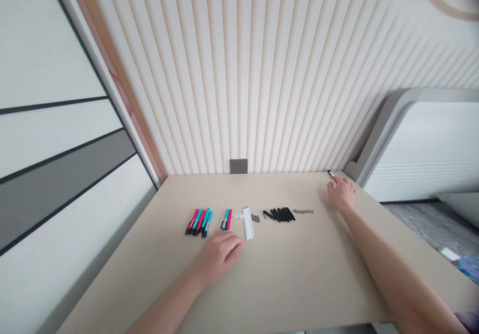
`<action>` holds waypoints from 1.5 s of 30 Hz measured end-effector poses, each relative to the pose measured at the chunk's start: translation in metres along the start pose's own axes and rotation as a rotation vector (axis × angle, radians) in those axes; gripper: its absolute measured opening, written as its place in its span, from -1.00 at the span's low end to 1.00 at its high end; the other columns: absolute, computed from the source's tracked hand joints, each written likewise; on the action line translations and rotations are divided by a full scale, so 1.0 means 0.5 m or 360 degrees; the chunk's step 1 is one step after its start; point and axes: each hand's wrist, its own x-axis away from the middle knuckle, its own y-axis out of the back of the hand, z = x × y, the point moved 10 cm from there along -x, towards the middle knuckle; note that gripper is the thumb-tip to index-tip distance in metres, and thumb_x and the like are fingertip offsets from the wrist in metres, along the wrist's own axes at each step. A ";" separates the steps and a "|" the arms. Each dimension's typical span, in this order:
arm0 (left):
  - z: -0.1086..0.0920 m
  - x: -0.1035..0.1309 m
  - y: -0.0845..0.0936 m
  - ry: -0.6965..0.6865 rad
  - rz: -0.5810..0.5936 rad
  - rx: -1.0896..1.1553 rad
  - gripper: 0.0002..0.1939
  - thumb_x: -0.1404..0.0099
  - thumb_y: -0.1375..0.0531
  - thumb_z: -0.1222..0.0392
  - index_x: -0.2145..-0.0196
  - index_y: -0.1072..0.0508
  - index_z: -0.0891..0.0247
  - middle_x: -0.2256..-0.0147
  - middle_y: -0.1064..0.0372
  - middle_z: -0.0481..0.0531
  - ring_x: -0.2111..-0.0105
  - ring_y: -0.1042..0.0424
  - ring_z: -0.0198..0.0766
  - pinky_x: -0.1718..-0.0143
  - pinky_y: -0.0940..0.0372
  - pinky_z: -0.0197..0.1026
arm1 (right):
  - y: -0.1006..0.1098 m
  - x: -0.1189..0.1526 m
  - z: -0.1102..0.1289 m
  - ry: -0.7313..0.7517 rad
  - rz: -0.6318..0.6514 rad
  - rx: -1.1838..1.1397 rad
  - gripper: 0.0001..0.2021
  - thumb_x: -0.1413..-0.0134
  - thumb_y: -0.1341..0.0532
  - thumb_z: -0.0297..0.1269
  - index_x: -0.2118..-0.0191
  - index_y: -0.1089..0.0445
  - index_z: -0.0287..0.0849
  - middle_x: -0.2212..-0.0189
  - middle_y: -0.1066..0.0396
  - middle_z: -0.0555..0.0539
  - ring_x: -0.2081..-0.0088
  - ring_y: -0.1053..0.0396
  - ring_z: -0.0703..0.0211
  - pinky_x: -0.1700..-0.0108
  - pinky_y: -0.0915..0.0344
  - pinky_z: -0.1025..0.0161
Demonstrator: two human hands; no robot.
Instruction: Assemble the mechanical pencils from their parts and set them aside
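Note:
My left hand (pixel 219 255) rests on the table with its fingers curled together, just in front of a small group of pink and turquoise pen barrels (pixel 229 218). Nothing shows in it. At the back right corner, my right hand (pixel 342 192) reaches out with fingers apart, its index finger at a small black-and-white piece (pixel 330 173). Whether it touches that piece is unclear. Between the hands lie tiny white parts (pixel 238 216), thin white rods (pixel 248 223), small grey parts (pixel 255 218), black tubes (pixel 283 214) and a row of small metal springs or clips (pixel 303 211).
More pink and turquoise pen barrels with black ends (pixel 199 222) lie at the left of the table (pixel 292 274). Behind it stands a ribbed wall with a dark socket (pixel 238 166). A white cabinet (pixel 45 124) is on the left, a grey-white headboard (pixel 422 144) on the right.

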 end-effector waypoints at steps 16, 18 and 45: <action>0.125 0.032 0.084 0.0436 -0.0439 -0.0510 -0.79 -0.37 -0.03 0.21 0.23 -0.47 0.20 0.23 -0.43 0.07 0.16 -0.36 -0.14 0.06 -0.21 -0.10 | 0.114 0.458 0.498 0.1154 0.0120 -0.0706 -0.79 -0.18 -0.09 -0.39 0.22 -0.47 -0.08 0.18 -0.42 -0.10 0.09 -0.28 0.04 0.06 -0.10 0.11; 0.151 0.044 0.098 0.0592 -0.0448 -0.0630 -0.80 -0.35 -0.06 0.21 0.19 -0.48 0.18 0.19 -0.42 0.09 0.11 -0.34 -0.11 0.09 -0.21 -0.11 | 0.110 0.485 0.505 0.1298 0.0166 -0.0681 -0.80 -0.16 -0.11 -0.42 0.22 -0.47 -0.08 0.19 -0.43 -0.10 0.08 -0.28 0.04 0.03 -0.09 0.11; 0.228 0.096 0.137 0.1069 -0.0404 -0.0887 -0.76 -0.30 -0.08 0.15 0.32 -0.55 0.17 0.22 -0.43 0.11 0.15 -0.35 -0.06 0.20 -0.20 -0.12 | 0.078 0.390 0.384 0.0911 0.0210 -0.0602 -0.78 -0.16 -0.07 -0.35 0.25 -0.49 -0.08 0.19 -0.44 -0.09 0.07 -0.27 0.02 0.03 -0.09 0.09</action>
